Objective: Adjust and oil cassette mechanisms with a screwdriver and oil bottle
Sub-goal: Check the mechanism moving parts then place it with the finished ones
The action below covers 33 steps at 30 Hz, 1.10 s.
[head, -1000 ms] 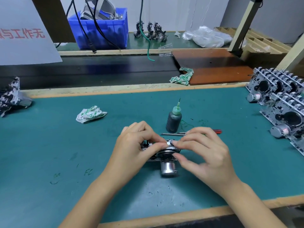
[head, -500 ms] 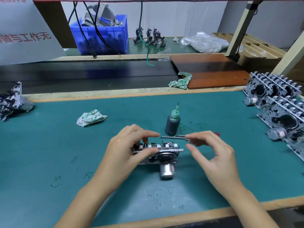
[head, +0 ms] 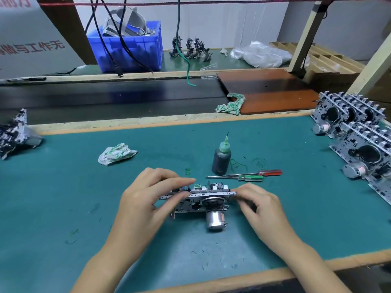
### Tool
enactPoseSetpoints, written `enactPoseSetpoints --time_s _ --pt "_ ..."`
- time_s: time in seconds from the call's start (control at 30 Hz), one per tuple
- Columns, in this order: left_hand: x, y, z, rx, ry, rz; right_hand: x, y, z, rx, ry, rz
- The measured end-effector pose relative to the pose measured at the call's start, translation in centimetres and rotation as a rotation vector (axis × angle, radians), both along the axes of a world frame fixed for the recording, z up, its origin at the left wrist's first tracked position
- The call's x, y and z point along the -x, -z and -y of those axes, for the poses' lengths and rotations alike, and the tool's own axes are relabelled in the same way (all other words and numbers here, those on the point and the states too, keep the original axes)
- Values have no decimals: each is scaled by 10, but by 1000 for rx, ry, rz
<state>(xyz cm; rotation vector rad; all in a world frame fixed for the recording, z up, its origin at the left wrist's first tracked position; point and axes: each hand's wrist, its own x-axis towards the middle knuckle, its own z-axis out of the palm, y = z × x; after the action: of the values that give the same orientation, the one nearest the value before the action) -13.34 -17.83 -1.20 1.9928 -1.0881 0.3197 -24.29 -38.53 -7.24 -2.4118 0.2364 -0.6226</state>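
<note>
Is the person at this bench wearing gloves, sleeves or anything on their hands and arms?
No. The left hand and the right hand are both bare: no gloves, finger cots, rings or wrist straps show. Both forearms are uncovered as far as the picture's bottom edge, so no sleeve or cuff is visible. The fingernails look short and unpainted. Nothing is worn on either wrist, neither watch nor bracelet.

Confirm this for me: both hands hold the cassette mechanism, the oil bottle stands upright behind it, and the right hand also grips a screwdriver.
Wrong on the screwdriver. The head view shows both screwdrivers lying on the mat beside the oil bottle, untouched. The left hand and right hand hold only the cassette mechanism.
</note>
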Motion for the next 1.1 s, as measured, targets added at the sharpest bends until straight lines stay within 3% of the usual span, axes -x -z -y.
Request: enactPoseSetpoints --time_s 0.1,0.3,0.37,0.43,0.5,0.67,0.77,0.9,1.0,1.1 --pt "2 2 6 -6 -19 50 2 -4 1 160 31 -68" --pt "0 1 5 -22 -19 26 3 -11 -3 268 -2 -126" --pt "-2 0 4 -33 -16 -1 0 -16 -2 122 14 -150" --pt "-4 -1 1 -45 -3 -40 -5 -33 -1 -90 16 0" --pt "-5 -3 -3 -64 21 -70 -12 -55 -3 -110 -66 102" --pt "-7 -10 -7 -127 88 -93 -31 -86 -12 431 -354 -130" --pt "-7 -16 -4 -186 117 -44 -38 -88 -12 536 -395 -193" --pt "-10 -30 17 -274 200 63 -22 -89 3 430 -415 -157" --pt "-7 -40 54 -276 295 96 1 -94 30 277 -329 -142" --pt "-3 -53 108 -273 387 118 23 -107 66 301 -198 -117"
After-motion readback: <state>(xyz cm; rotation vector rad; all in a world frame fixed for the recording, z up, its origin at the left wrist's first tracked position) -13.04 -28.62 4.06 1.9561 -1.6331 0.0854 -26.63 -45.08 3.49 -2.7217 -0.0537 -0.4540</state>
